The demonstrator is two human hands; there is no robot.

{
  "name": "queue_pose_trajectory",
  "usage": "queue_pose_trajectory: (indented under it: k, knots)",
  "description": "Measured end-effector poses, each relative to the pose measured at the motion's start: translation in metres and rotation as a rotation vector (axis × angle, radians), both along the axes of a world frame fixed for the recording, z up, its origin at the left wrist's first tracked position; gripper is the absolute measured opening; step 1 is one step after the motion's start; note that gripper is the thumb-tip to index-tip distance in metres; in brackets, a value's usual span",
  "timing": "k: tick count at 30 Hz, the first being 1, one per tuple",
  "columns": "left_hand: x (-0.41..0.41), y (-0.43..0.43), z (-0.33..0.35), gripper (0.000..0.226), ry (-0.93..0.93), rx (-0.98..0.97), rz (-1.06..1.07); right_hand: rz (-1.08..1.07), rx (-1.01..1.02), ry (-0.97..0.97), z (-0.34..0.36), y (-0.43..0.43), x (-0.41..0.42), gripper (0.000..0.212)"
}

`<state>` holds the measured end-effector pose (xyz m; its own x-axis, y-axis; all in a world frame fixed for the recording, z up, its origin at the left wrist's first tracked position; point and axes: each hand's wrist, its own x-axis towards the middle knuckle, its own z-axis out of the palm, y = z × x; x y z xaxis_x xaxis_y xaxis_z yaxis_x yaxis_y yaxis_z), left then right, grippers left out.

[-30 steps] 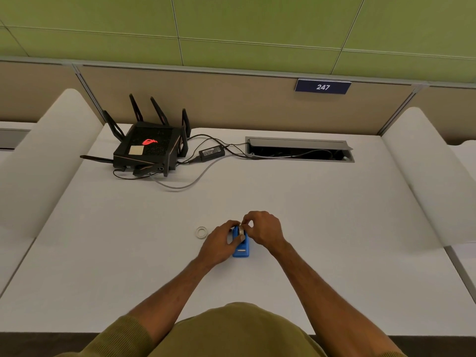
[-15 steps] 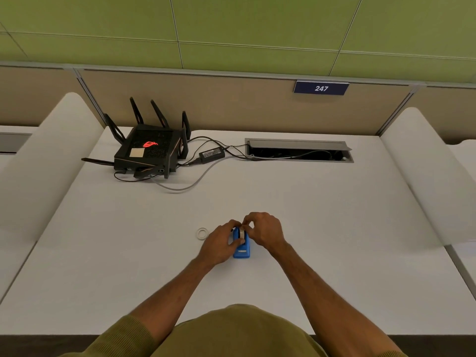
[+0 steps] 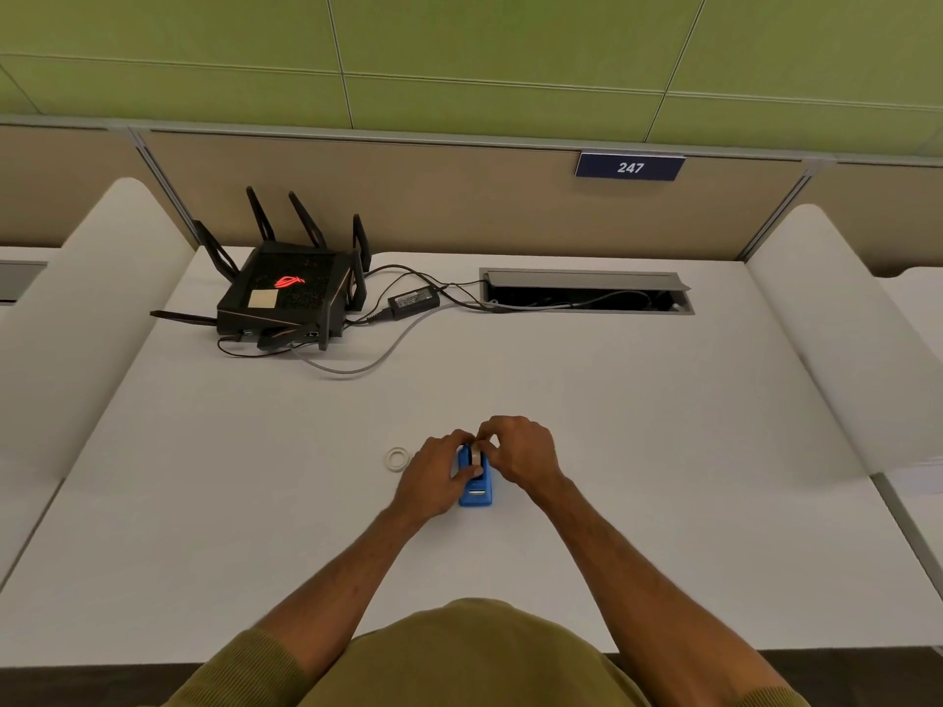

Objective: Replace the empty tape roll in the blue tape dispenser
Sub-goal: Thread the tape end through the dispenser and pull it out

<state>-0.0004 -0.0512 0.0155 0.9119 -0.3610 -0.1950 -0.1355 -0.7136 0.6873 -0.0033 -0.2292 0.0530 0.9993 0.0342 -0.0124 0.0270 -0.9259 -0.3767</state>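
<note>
The blue tape dispenser [image 3: 475, 489] stands on the white desk [image 3: 638, 426] in front of me, its cutter end toward me. My left hand [image 3: 432, 477] grips its left side, thumb on top. My right hand [image 3: 520, 454] pinches a pale tape roll [image 3: 476, 455] seated in the far part of the dispenser, and its fingers hide most of the roll. A small white empty tape ring [image 3: 397, 458] lies flat on the desk just left of my left hand.
A black router [image 3: 288, 301] with several antennas sits at the back left, with a power brick [image 3: 413, 300] and cables running to an open cable hatch [image 3: 587, 293] at the back centre. Curved white dividers [image 3: 842, 349] flank the desk.
Both hands stay on the dispenser and roll. The fingers have shifted only slightly; the view has tilted a little.
</note>
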Motion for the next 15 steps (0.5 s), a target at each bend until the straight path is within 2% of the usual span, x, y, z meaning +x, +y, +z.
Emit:
queue_pose_trajectory:
  k: [15]
  knots:
    - [0.0014,0.0044,0.0011,0.049,0.001,-0.015,-0.021,0.047,-0.022,-0.002,0.0027,-0.0012,0.0040,0.017]
